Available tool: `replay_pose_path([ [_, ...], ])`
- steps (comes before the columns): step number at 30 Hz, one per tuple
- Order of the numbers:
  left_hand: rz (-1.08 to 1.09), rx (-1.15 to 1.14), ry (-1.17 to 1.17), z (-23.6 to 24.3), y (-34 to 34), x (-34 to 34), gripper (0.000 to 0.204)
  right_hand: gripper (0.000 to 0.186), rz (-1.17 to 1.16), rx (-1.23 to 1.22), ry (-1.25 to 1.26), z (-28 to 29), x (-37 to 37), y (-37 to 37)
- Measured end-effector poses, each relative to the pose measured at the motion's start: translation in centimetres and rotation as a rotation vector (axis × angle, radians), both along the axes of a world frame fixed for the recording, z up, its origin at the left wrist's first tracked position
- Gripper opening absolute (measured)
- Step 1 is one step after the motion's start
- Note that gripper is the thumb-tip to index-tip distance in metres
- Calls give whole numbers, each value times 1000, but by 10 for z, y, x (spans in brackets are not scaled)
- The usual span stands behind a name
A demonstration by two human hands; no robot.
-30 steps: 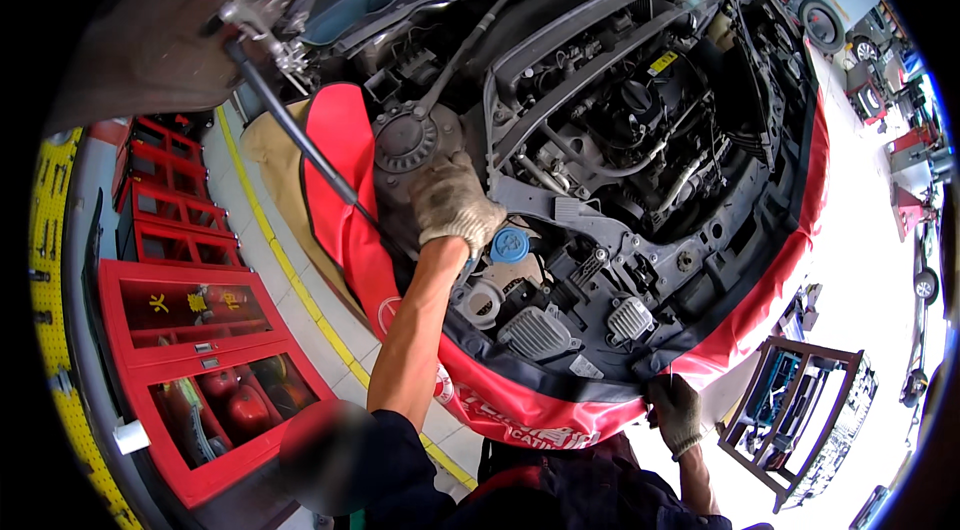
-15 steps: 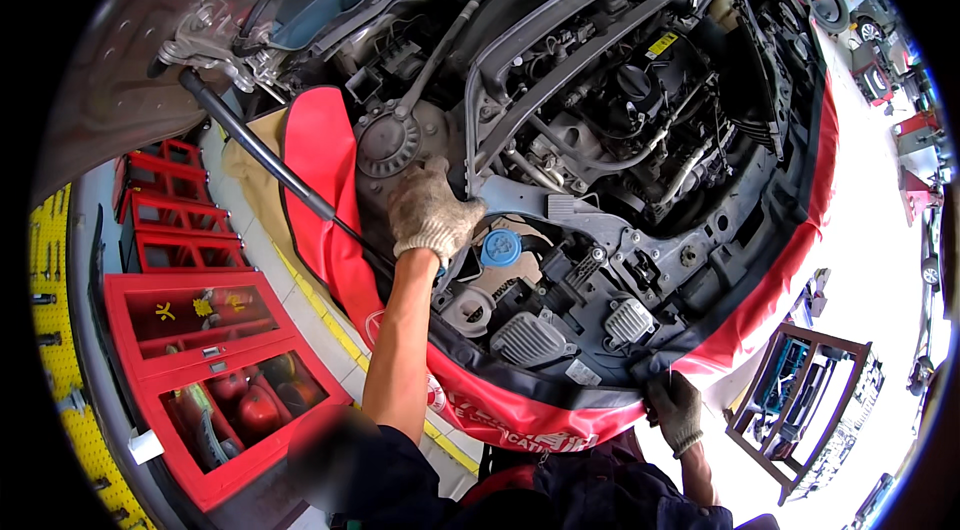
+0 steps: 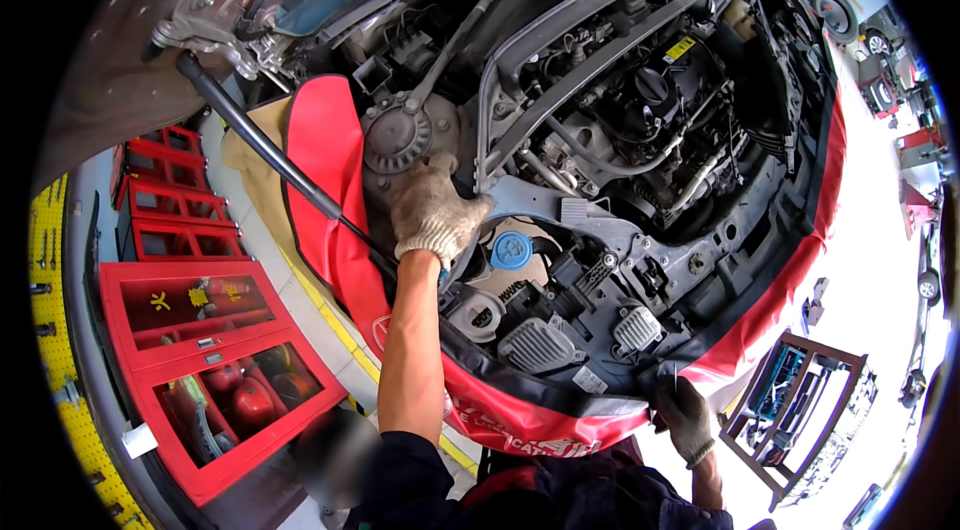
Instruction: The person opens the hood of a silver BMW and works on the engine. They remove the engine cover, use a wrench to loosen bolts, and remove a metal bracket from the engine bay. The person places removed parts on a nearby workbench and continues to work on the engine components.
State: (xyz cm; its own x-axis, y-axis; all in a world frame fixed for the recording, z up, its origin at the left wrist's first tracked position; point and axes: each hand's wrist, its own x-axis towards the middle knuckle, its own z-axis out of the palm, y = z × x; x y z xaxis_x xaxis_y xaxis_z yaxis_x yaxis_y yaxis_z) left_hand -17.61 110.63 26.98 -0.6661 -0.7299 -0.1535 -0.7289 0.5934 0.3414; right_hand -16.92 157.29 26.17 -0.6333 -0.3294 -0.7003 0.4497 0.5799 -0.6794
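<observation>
My left hand (image 3: 435,210), in a worn knit glove, rests on the dark metal beside the round strut mount (image 3: 398,140), thumb spread toward the right. A blue cap (image 3: 511,251) sits just right of its wrist. The gas strut (image 3: 260,145) of the raised hood runs diagonally left of it, over a red padded cover (image 3: 315,130). My right hand (image 3: 682,415), also gloved, is at the front of the car, its fingers curled on the black edge of the red front cover (image 3: 755,330), partly in shadow. The engine (image 3: 650,100) lies uncovered above.
Red glass-fronted cabinets (image 3: 200,370) and a yellow pegboard (image 3: 50,290) stand at the left beside a yellow floor line. A wheeled tool cart (image 3: 790,420) is at the lower right. A wheel (image 3: 833,12) and other workshop equipment line the far right.
The view has shifted, so the car and my left hand appear a little further left than a second ago. My right hand has moved slightly down along the cover's edge.
</observation>
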Motion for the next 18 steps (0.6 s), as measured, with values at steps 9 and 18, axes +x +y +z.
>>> replay_pose_path([
  [9,-56,0,17,10,-2,-1,68,39,143,-138,221,-6,-21,-22],
  [18,-129,-118,32,9,13,-1,55,53,-21,41,24,4,-13,34],
])
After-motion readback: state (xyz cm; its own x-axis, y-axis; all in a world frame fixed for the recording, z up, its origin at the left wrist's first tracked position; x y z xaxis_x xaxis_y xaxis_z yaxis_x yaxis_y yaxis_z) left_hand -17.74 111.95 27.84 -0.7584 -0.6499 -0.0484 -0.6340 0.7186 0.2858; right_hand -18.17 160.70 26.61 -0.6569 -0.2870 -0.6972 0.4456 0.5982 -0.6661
